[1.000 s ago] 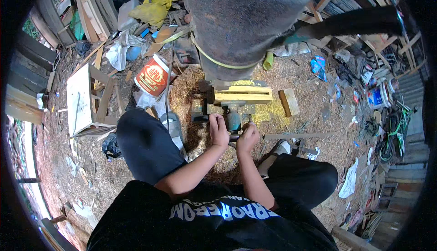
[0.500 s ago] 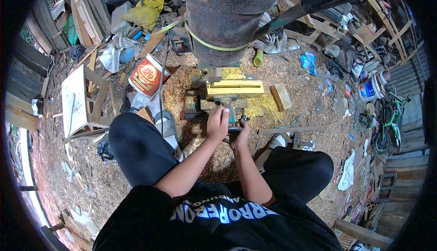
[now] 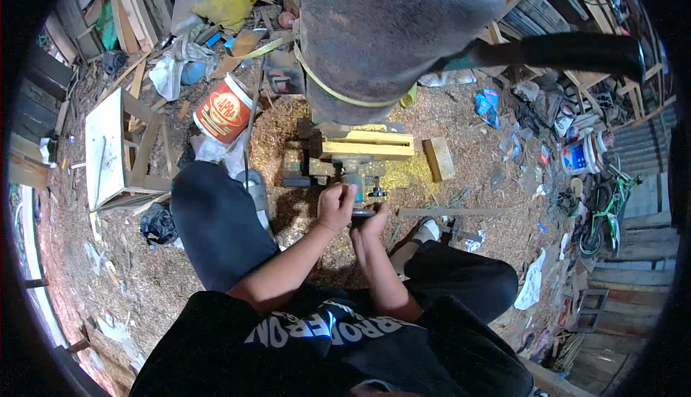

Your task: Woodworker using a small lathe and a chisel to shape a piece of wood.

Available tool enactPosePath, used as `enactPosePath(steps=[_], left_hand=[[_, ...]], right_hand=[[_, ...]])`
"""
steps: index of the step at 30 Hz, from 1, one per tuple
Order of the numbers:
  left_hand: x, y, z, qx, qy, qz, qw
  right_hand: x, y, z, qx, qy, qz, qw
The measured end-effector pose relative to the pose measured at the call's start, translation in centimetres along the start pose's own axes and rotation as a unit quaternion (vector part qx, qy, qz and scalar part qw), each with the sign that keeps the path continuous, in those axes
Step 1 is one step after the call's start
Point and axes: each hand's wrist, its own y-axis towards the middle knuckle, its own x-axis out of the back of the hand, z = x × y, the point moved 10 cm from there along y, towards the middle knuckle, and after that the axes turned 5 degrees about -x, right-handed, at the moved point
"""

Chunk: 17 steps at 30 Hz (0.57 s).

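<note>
A yellowish wooden block with a long slot [image 3: 367, 146] lies crosswise on the metal work table of a large dark machine [image 3: 374, 44]. On the near side of that table, a round metal handwheel [image 3: 363, 213] faces me. My left hand [image 3: 337, 208] is closed at its left rim, fingers curled. From the right, my right hand [image 3: 370, 226] is wrapped around the wheel, its fingers partly hidden. A small black star-shaped knob [image 3: 377, 191] sits just beyond the right hand, apart from it.
A loose wood block [image 3: 439, 159] lies right of the machine among yellow shavings. Left stand a red and white bucket [image 3: 224, 109] and a white-topped wooden frame [image 3: 108, 149]. The machine's long lever [image 3: 568, 53] reaches right. A green bicycle [image 3: 610, 210] stands far right.
My left hand has drawn back and curled more tightly at the wheel. The right hand has moved away from the black knob, down and left along the rim. My view has shifted slightly.
</note>
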Motion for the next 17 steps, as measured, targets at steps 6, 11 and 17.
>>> enactPosePath(steps=[6,11,17], left_hand=[[-0.2,-0.3,-1.1,-0.066,0.033,0.001,0.997],[-0.5,-0.5,-1.3,-0.086,0.054,-0.014,0.995],[0.2,-0.9,-1.7,-0.112,0.052,-0.064,0.99]], right_hand=[[1.5,1.3,1.4,0.058,-0.056,0.0,0.997],[0.3,2.4,1.1,0.072,0.022,0.102,0.992],[-1.0,1.4,2.6,0.13,-0.052,0.112,0.984]])
